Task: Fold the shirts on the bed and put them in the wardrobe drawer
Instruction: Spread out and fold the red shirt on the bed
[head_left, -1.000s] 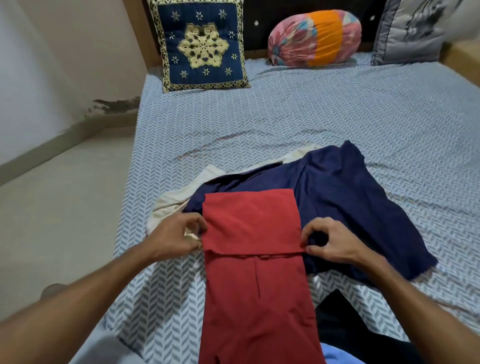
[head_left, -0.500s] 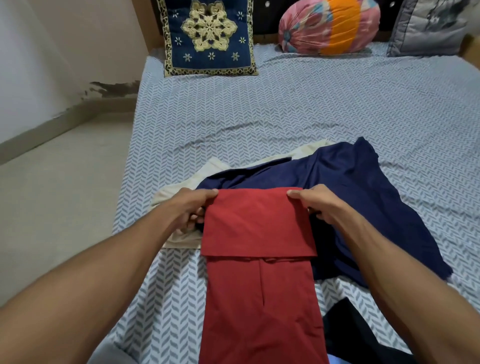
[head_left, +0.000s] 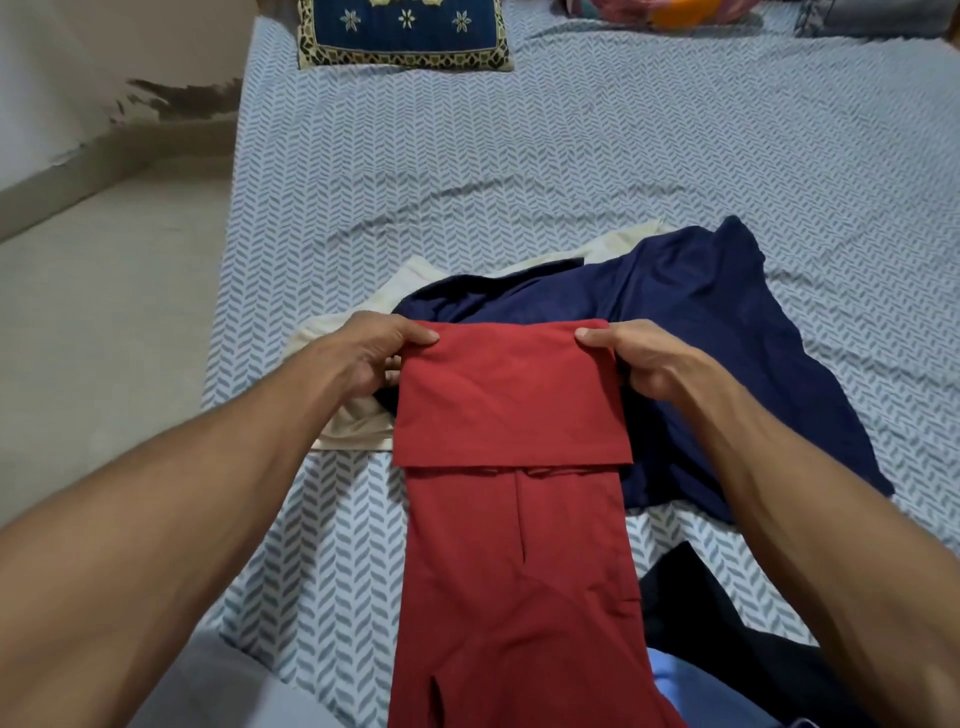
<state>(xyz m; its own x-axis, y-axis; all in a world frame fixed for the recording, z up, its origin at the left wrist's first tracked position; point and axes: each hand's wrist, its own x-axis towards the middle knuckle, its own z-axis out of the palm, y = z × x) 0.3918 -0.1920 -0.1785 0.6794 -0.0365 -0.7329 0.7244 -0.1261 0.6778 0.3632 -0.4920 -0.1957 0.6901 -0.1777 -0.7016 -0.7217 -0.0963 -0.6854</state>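
Where both hands (head_left: 511, 358) pinch: red shirt's (head_left: 511, 467) folded far corners.

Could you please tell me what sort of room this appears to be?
Most likely a bedroom: a bed with a chevron-patterned sheet, an embroidered blue cushion at its head, and shirts such as the red shirt laid out for folding.

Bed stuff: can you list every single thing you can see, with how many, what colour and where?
red shirt: 1, red, near middle of the bed, far end folded back
navy shirt: 1, dark blue, spread under and right of the red one
cream shirt: 1, cream, under the navy one, left
black garment: 1, black, near right edge
cushion: 1, blue and gold, far left
bedsheet: 1, grey-blue chevrons
left hand: pinches fold's left corner
right hand: pinches right corner
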